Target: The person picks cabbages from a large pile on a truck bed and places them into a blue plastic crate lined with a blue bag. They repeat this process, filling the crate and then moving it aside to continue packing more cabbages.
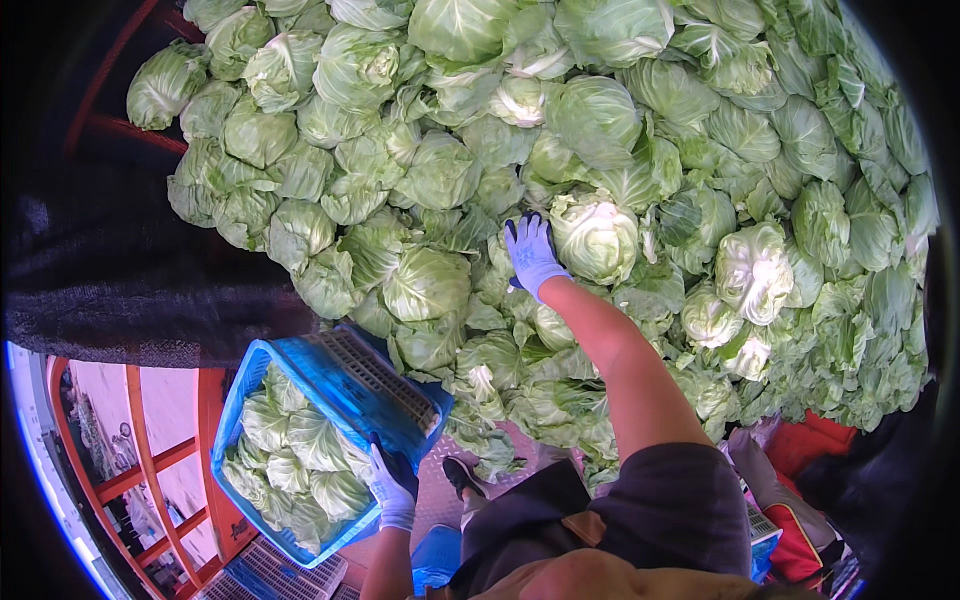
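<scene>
My left hand (393, 490), in a pale purple glove with a dark palm, grips the near right rim of a blue plastic crate (228, 405). The crate is tilted and holds several green cabbages (288, 470). My right hand (535, 252), gloved alike, reaches far into a big heap of cabbages (430, 285). Its fingers are apart and rest on a cabbage largely hidden beneath them. Just right of that hand sits a pale, partly stripped cabbage (596, 237).
A second blue crate (365, 375) lies tipped against the heap, behind the filled one. Dark sheeting (150, 270) hangs at the left, above an orange-red metal frame (150, 460). Loose leaves lie on the metal floor (520, 465) by my shoe. A red bag (795, 545) stands at lower right.
</scene>
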The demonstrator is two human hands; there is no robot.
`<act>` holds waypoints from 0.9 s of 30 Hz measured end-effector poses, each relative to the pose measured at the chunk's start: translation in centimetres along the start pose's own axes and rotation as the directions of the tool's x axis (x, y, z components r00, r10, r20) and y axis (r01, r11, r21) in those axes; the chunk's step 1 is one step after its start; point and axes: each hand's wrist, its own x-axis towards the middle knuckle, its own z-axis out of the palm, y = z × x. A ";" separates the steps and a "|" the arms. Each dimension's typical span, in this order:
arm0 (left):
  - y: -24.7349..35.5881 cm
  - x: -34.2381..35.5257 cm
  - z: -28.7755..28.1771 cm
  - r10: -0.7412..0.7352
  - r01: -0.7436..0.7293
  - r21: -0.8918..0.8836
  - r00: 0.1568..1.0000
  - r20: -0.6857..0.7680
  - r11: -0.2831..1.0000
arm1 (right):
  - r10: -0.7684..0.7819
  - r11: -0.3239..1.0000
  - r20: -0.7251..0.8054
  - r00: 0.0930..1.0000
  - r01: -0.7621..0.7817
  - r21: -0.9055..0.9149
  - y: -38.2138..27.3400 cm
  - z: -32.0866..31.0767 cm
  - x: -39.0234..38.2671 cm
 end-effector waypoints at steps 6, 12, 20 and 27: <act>11.4 1.0 -0.4 0.250 -0.222 0.131 0.931 -0.265 0.966 | -0.089 0.867 -0.005 0.996 0.080 0.491 6.4 -2.3 3.2; 17.6 17.8 21.5 -0.004 0.503 -0.864 0.864 0.503 -0.011 | 0.047 0.918 0.178 0.983 -0.113 0.380 5.1 -2.4 5.9; 21.8 25.8 28.6 0.250 0.620 -0.365 0.684 0.686 -0.694 | 0.010 0.932 -0.017 1.000 -0.003 0.363 4.9 -3.3 3.3; 22.2 20.4 9.3 0.261 0.221 -0.969 0.947 0.186 -0.113 | 0.062 0.448 -0.541 0.839 0.461 0.766 11.6 -14.6 -7.8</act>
